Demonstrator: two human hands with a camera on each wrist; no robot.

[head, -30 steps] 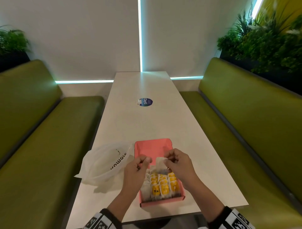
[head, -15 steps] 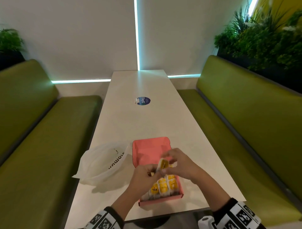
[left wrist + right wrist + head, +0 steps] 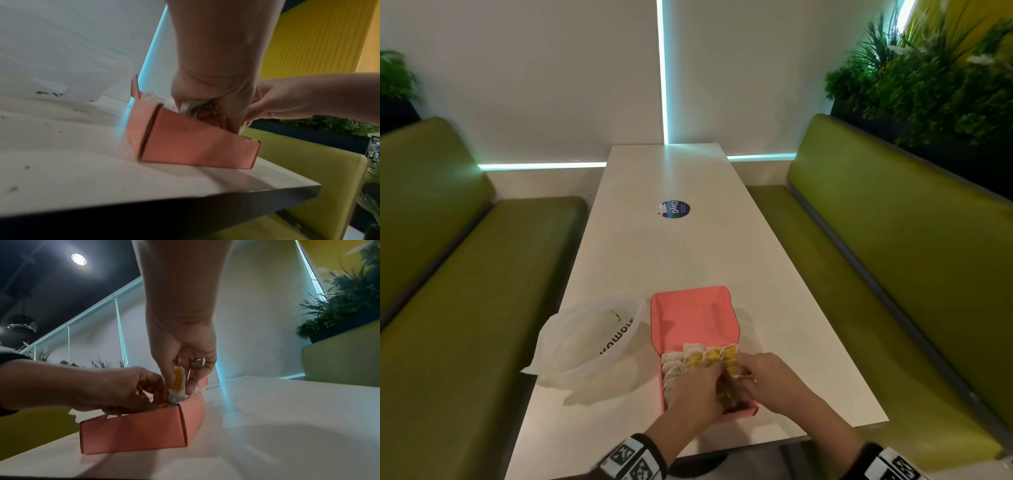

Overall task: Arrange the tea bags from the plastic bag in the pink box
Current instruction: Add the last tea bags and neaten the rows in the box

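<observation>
The tea bag (image 3: 178, 382) we are placing is a small white sachet with a yellow print, pinched upright between the thumb and fingers of our right hand (image 3: 768, 380) just above the near right corner of the pink box (image 3: 695, 322). We judge it very light, soft and easily creased, with a smooth wrapper that could slip, so it is best held by its top edge and slid down on its edge, not pressed flat. Our left hand (image 3: 697, 394) is curled down into the near part of the box, fingers among the packed sachets; from the left wrist view it seems to bunch white wrappers, probably holding a gap open, though we cannot tell exactly which one it grips. The other tea bags (image 3: 703, 354) stand in rows inside the box, yellow ones toward its right side, plain white ones along its left wall. The box itself is thin card, light enough to shift if we push hard, and its lid stands open at the far end. Left of the box lies the crumpled plastic bag (image 3: 589, 339), apparently slack. All of it rests on the white desk (image 3: 654, 253), the box near its front edge, with green benches (image 3: 900, 246) either side.
</observation>
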